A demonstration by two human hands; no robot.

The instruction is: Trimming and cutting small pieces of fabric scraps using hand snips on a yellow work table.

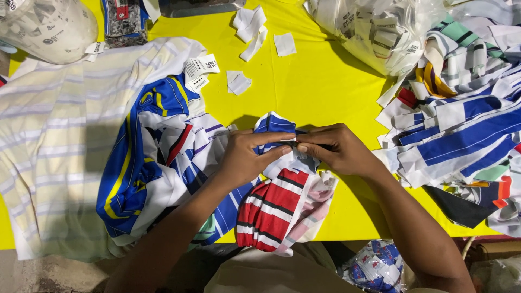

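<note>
Table [320, 92]: yellow, covered at the right by a heap of striped fabric [461, 125].
Red-striped garment [274, 209]: laid at the near table edge.
Left hand [247, 157]: fingers pinched on the garment's edge.
Right hand [339, 149]: pinched alongside.

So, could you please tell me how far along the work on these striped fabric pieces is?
A stack of striped pieces lies at the right, a heap at the left; which is finished is unclear. In hand: left hand and right hand pinch a blue-striped piece above a red-striped one.
</note>
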